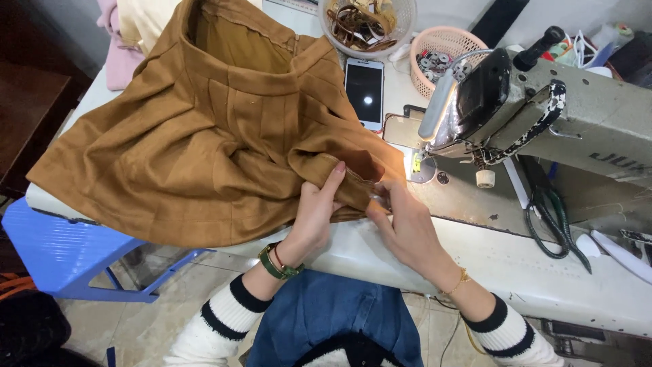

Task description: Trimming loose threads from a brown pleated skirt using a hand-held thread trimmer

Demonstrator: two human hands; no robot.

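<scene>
A brown pleated garment (204, 129) lies spread over the white sewing table (502, 261), its folded edge drawn toward the needle area of a grey sewing machine (543, 115). My left hand (316, 211) pinches that folded edge from the left, index finger stretched along the fold. My right hand (407, 228) grips the same edge from the right, just in front of the machine's lit needle area (418, 166). Both wrists wear bracelets, and white sleeves with dark stripes cover my forearms.
A smartphone (365, 92) lies behind the cloth. Farther back stand a white basket (367, 24) of straps and a pink basket (435, 58) of bobbins. Green-handled scissors (553, 224) rest right of the machine. A blue plastic stool (68, 251) stands at the left.
</scene>
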